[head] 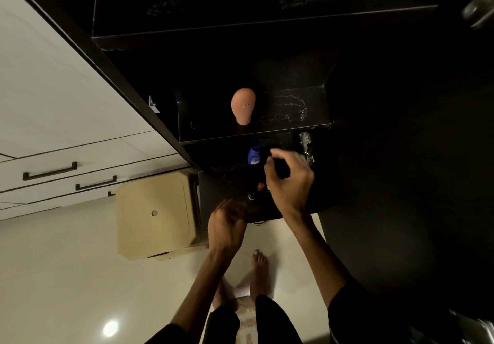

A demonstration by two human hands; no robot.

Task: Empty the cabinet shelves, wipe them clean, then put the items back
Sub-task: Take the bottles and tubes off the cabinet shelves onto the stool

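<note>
Our right hand [290, 180] grips a dark thing beside the blue bottle [254, 154]. Our left hand's [227, 226] fingers are curled; whether they hold anything, we cannot tell.

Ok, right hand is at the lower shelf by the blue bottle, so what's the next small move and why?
Probably lift out the dark item that the right hand seems to grip, clear of the lower shelf. The blue bottle stands just beside it and the peach bottle remains on the shelf above, so emptying isn't finished.

Dark cabinet shelf [294, 127]: bears one upright orange egg-shaped bottle [242, 106], left of centre. Blue bottle [254, 155] stands on the level below that shelf, half in shadow.
</note>
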